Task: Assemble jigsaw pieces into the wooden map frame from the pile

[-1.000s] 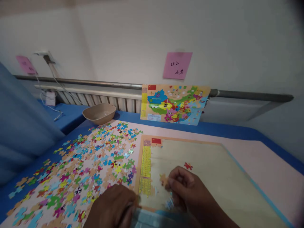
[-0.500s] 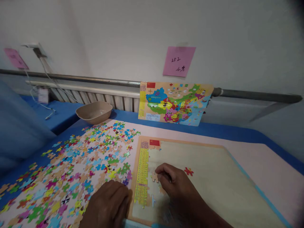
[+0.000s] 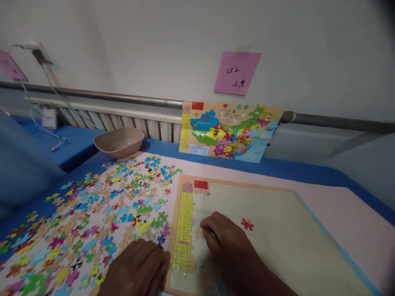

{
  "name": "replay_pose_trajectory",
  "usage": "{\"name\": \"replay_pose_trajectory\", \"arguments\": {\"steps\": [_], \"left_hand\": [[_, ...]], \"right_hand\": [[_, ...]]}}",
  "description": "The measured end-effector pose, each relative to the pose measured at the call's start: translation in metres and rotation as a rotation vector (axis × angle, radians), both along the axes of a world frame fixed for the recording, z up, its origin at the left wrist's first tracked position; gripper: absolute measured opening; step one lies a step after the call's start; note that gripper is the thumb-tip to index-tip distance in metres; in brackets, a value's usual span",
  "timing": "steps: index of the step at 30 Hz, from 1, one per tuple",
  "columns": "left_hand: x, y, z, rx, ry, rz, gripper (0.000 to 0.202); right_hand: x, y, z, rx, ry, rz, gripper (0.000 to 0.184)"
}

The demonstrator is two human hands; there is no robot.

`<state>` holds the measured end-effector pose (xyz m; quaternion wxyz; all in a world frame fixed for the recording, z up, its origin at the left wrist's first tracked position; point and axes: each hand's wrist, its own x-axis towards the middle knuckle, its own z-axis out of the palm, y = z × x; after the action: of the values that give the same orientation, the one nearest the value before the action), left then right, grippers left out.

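Passable across the bare right part of the puzzle board and on over the pink sheet beyond, past just the flat red piece near the right hand. Blocked toward the lower middle by that hand and its forearm, slanting in from the bottom, and at the board's near left border by the left hand, with only a narrow gap between the two. Hemmed in on the left by loose pieces spread close to the board, and at the back by the tan basin, the standing map and the metal rail.
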<state>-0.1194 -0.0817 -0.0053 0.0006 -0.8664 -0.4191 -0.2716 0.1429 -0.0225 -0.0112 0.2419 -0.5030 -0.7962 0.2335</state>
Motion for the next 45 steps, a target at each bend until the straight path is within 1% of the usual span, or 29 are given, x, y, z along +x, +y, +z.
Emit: {"name": "replay_pose_trajectory", "arguments": {"steps": [3,5,8,10,13,15,20,23,25,32,35,40,42,45], "left_hand": [[0.0,0.001,0.0,0.023,-0.002,-0.009,0.023],[0.0,0.001,-0.001,0.029,-0.016,-0.01,0.022],[0.002,0.003,0.002,-0.004,-0.032,-0.035,0.02],[0.004,0.005,0.005,-0.033,-0.023,-0.062,0.019],[0.007,0.008,0.007,-0.031,0.004,-0.093,0.016],[0.008,0.009,0.003,-0.038,0.025,-0.112,0.015],[0.007,0.006,-0.021,-0.065,-0.029,-0.08,0.011],[0.006,0.005,-0.029,-0.102,-0.043,-0.084,0.011],[0.006,0.005,-0.029,-0.115,-0.036,-0.088,0.01],[0.007,0.008,-0.017,-0.102,0.002,-0.094,0.006],[0.009,0.007,-0.021,-0.108,-0.016,-0.083,0.008],[0.01,0.004,-0.034,-0.126,-0.078,-0.036,0.01],[0.01,0.004,-0.035,-0.119,-0.098,-0.035,0.008],[0.009,0.004,-0.033,-0.12,-0.095,-0.049,0.008]], "right_hand": [[0.004,-0.001,-0.001,0.067,-0.038,0.021,0.015],[0.006,-0.002,-0.002,0.098,-0.077,0.02,0.021],[0.006,-0.003,-0.001,0.089,-0.13,0.027,0.029],[0.004,-0.003,-0.001,0.085,-0.142,0.024,0.029],[0.001,-0.002,-0.001,0.096,-0.144,0.032,0.027],[0.0,-0.002,-0.001,0.104,-0.143,0.037,0.027],[-0.002,-0.002,-0.001,0.118,-0.129,0.04,0.027],[-0.002,-0.001,-0.001,0.135,-0.121,0.05,0.028],[-0.001,0.0,-0.002,0.144,-0.115,0.057,0.029],[-0.004,0.0,-0.007,0.205,-0.051,0.075,0.03],[-0.005,0.001,-0.011,0.24,-0.02,0.073,0.03],[-0.006,0.002,-0.013,0.24,-0.012,0.078,0.03],[-0.007,0.002,-0.012,0.232,-0.013,0.083,0.031],[-0.007,0.002,-0.012,0.231,-0.011,0.082,0.031]]}}
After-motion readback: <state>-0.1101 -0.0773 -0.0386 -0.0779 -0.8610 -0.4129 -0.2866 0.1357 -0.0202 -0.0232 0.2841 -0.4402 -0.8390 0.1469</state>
